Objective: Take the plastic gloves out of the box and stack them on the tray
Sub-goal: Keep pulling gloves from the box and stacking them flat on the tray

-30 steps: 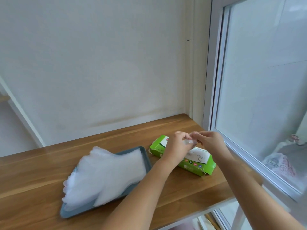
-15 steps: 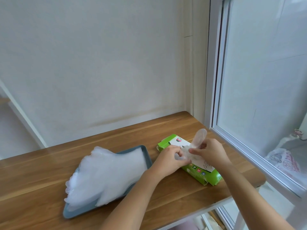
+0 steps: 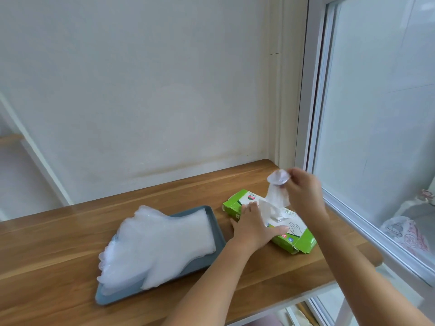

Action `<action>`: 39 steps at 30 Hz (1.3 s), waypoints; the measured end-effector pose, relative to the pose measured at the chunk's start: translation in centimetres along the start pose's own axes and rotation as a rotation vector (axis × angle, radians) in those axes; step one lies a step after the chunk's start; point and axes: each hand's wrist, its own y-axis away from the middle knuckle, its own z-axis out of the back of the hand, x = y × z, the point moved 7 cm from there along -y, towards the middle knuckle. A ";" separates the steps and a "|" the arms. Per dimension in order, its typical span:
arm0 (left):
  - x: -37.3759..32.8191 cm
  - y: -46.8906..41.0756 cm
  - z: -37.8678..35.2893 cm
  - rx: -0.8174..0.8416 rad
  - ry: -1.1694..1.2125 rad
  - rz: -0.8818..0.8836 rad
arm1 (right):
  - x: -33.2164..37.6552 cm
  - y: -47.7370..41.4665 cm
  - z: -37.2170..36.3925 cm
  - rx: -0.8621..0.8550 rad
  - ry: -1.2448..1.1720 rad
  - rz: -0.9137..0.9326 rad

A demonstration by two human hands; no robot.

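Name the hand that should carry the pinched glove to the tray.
Right, probably. The right hand pinches the thin clear plastic glove above the green cardboard box, while the left hand lies flat on that box, steadying it. The grey-blue tray sits leftward, so it must reach across.

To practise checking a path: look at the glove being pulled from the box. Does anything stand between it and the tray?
Only the left hand, pressed flat on the box, lies low between the glove the right hand pinches and the tray. Above it nothing visible blocks the way.
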 end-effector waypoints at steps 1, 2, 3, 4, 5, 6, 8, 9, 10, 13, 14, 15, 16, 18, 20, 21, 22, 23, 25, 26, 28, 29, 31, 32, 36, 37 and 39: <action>-0.1 -0.1 0.1 -0.003 0.031 -0.010 | 1.3 -0.5 0.9 -0.031 -0.053 0.026; -0.3 -0.2 0.3 0.006 0.058 -0.021 | 2.6 -1.0 1.6 -0.034 -0.094 0.050; -0.3 -0.4 0.6 0.045 0.089 -0.014 | 3.9 -1.4 2.2 0.001 -0.122 0.067; -0.2 -0.5 1.1 0.115 0.126 -0.009 | 5.1 -1.6 2.4 0.073 -0.156 0.076; 0.0 -0.4 1.7 0.206 0.175 0.006 | 6.2 -1.6 2.4 0.173 -0.210 0.068; 0.2 0.0 2.5 0.296 0.240 0.015 | 7.2 -1.4 2.1 0.295 -0.280 0.043; 0.2 1.2 5.0 0.417 0.348 -0.020 | 8.2 -0.6 1.4 0.520 -0.382 -0.029; 0.0 1.9 6.6 0.428 0.367 -0.035 | 8.5 -0.3 1.0 0.613 -0.372 -0.040; -0.1 2.6 8.5 0.391 0.380 -0.039 | 8.8 0.1 0.6 0.703 -0.325 -0.025; -0.8 4.6 13.7 0.216 0.600 -0.132 | 9.6 1.1 -1.0 0.920 -0.145 0.077; -1.4 5.5 14.7 0.215 0.700 -0.197 | 10.0 1.4 -1.5 0.966 -0.093 0.116; -2.0 6.3 15.3 0.240 0.783 -0.254 | 10.6 1.8 -2.0 0.996 -0.037 0.164; -2.6 7.2 15.6 0.267 0.811 -0.290 | 11.3 2.1 -2.7 1.014 0.026 0.218; -3.4 8.7 15.8 0.272 0.765 -0.342 | 12.4 2.7 -4.3 1.042 0.133 0.303; -3.5 9.2 15.8 0.224 0.642 -0.336 | 13.3 3.4 -5.8 1.093 0.178 0.327; -3.2 9.2 16.0 0.178 0.587 -0.326 | 13.6 3.7 -6.3 1.115 0.187 0.330; -2.7 9.3 16.3 0.130 0.547 -0.308 | 14.0 3.8 -6.9 1.133 0.197 0.324; -1.9 9.4 16.6 0.095 0.524 -0.295 | 14.2 3.9 -7.4 1.148 0.216 0.311; -0.9 10.1 17.3 0.065 0.525 -0.275 | 14.3 3.9 -7.9 1.156 0.275 0.279; -0.6 10.5 17.7 0.067 0.528 -0.273 | 14.3 3.8 -8.2 1.159 0.298 0.269; 0.1 11.2 17.9 0.094 0.504 -0.278 | 14.6 3.7 -8.8 1.149 0.341 0.288; 0.5 11.5 18.0 0.094 0.463 -0.276 | 14.7 3.7 -9.2 1.143 0.375 0.305; 1.9 11.8 18.5 0.053 0.378 -0.222 | 15.3 3.6 -10.3 1.109 0.453 0.313; 2.7 12.1 18.9 0.032 0.365 -0.182 | 15.7 3.6 -10.8 1.084 0.487 0.311; 6.5 12.4 20.7 0.017 0.392 -0.116 | 15.8 3.4 -13.3 1.059 0.573 0.288; 7.4 12.3 21.2 0.009 0.395 -0.104 | 15.7 3.5 -14.0 1.073 0.577 0.292; 9.3 12.1 22.2 -0.027 0.392 -0.063 | 15.7 3.5 -15.6 1.080 0.553 0.339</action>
